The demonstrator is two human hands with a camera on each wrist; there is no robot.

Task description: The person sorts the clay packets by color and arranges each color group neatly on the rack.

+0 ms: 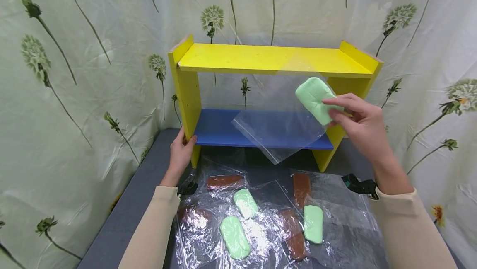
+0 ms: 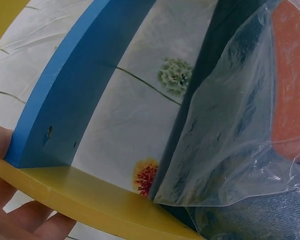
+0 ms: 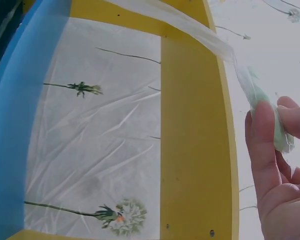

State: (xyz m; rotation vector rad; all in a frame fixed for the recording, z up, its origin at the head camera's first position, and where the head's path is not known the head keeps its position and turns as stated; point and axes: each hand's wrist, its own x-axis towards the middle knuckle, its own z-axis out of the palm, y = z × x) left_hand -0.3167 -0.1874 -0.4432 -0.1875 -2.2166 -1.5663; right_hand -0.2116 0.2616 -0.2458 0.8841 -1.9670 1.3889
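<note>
My right hand point(image 1: 359, 124) pinches a light green, soft-looking slab point(image 1: 314, 97) inside a clear zip bag point(image 1: 275, 132), between thumb and fingers. The bag hangs to the left, in front of the small shelf's right half. In the right wrist view the green slab point(image 3: 264, 102) appears edge-on between the fingertips. At the lower left of the yellow and blue shelf point(image 1: 264, 58), my left hand point(image 1: 180, 153) grips the yellow side panel. The left wrist view shows its thumb by the blue board point(image 2: 65, 85) and its fingers behind the yellow panel point(image 2: 90, 197).
Several bagged slabs, green point(image 1: 234, 237) and brown point(image 1: 223, 182), lie on the dark table point(image 1: 123, 215) before the shelf. Their clear bags overlap. A curtain with dandelion prints point(image 1: 93, 95) surrounds the table at the back and sides.
</note>
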